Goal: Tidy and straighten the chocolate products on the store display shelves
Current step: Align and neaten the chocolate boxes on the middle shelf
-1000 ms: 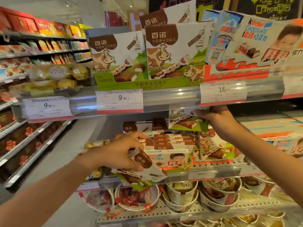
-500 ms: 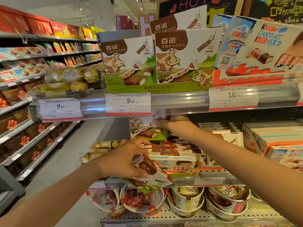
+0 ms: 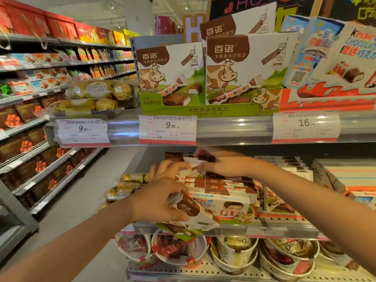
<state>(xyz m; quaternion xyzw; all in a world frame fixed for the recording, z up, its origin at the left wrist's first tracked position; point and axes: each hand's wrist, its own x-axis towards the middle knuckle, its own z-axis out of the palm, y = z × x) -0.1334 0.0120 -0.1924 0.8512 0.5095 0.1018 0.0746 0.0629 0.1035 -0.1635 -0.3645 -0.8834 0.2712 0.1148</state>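
A tilted brown-and-white chocolate box (image 3: 190, 208) is gripped in the left hand (image 3: 160, 198), thumb curled over its brown end, at the front edge of the middle shelf (image 3: 280, 231). A second such box (image 3: 184, 159), blurred, is held at its right end by the right hand (image 3: 227, 165), fingers bent onto it, above the stack (image 3: 227, 186) of like boxes on that shelf. At least four layers can be counted in the stack; an exact number cannot be told. Below the stack's front a Kinder box (image 3: 221, 203) is seen lying flat, and gold-wrapped Ferrero packs (image 3: 130, 184) are set just to the left, about three visible.

On the top shelf two cow-printed display cards (image 3: 240, 68) are stood upright in a green tray (image 3: 203, 110), with a third card partly hidden behind them. Beside them to the right a large Kinder display (image 3: 350, 64) is placed, and to the left one pack of Ferrero balls (image 3: 97, 92), four balls showing. Three price tags (image 3: 167, 129) are fixed along the rail, two marked 9.90 and one 16.90.

On the bottom shelf about six white tubs (image 3: 234, 255) of wrapped chocolates are ranged side by side.
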